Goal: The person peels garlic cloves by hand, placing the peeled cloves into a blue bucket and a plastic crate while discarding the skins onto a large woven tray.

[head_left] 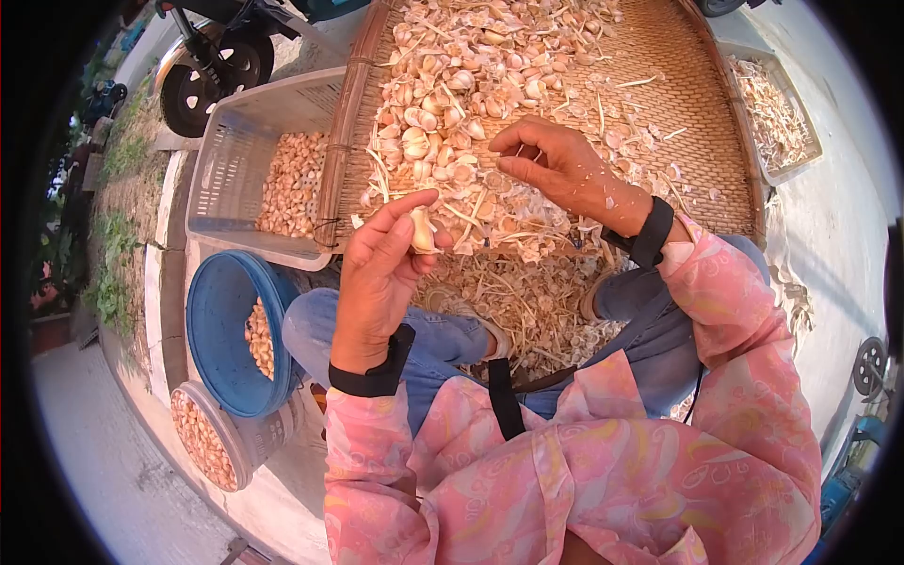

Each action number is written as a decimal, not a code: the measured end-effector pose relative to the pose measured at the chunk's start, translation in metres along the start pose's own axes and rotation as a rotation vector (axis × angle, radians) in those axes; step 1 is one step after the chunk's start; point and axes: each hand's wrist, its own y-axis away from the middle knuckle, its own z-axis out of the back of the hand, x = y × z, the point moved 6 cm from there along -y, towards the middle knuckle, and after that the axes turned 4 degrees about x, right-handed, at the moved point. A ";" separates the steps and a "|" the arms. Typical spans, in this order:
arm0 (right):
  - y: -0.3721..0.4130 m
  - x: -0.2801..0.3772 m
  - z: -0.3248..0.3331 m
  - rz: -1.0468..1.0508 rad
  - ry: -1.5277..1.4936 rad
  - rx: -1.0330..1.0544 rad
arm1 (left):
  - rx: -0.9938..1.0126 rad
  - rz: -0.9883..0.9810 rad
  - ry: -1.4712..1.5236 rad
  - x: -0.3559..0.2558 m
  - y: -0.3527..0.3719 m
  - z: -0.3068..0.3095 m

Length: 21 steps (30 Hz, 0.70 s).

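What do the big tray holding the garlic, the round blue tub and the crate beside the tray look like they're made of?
The tray looks like woven bamboo or cane, matte, with a visible weave. The blue tub seems plastic, smooth with a slight sheen. The crate is probably pale, dull plastic, judging by its slotted, molded-looking wall.

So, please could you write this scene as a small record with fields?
left hand: pinches a pale yellow garlic clove
right hand: over brown woven tray, fingers curled, grip unclear
on tray: whitish garlic pieces, papery skins
left of tray: pale grey plastic crate, pinkish cloves inside
near crate: round blue plastic bucket, cloves inside
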 end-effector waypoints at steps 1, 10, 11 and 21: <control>0.000 -0.004 -0.002 -0.001 0.021 0.032 | -0.005 -0.054 -0.059 -0.017 0.023 0.013; -0.003 -0.031 -0.015 -0.054 0.171 0.097 | -0.279 0.719 -1.188 -0.038 0.241 0.138; -0.009 -0.030 -0.014 0.000 0.186 0.065 | -0.337 0.708 -1.365 -0.036 0.239 0.150; -0.049 -0.036 -0.042 0.139 0.422 0.265 | -0.135 -0.048 -1.033 -0.026 -0.024 0.042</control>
